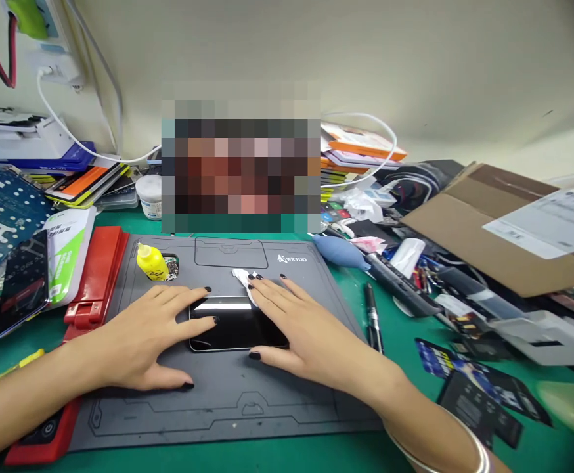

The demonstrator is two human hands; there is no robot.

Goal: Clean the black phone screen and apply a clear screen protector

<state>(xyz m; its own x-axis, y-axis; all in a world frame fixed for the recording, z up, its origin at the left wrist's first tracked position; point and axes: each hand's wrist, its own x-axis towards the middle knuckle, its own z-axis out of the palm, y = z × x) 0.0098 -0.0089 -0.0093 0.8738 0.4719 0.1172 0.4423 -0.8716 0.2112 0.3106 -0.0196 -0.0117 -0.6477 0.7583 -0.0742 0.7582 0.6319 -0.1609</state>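
Note:
A phone (238, 332) with a glossy black screen lies flat on the grey work mat (208, 417). My left hand (152, 335) is at the phone's left end with its fingers spread. Its forefinger reaches the top left corner, a middle fingertip rests over the screen, and the thumb is on the mat. My right hand (291, 322) lies across the phone's right part, fingers stretched out and thumb over the lower edge. Under its fingertips, beyond the phone's top edge, is a crumpled white tissue (242, 278). The right end of the phone is hidden by this hand.
A yellow bottle (152, 263) stands on the mat by a recess with a small circuit board. Left is a red hinged tool (92, 282); right are a black pen (373, 318), a blue air blower (341, 251), batteries (469, 407) and a cardboard box (484, 217). A pixelated block covers the back.

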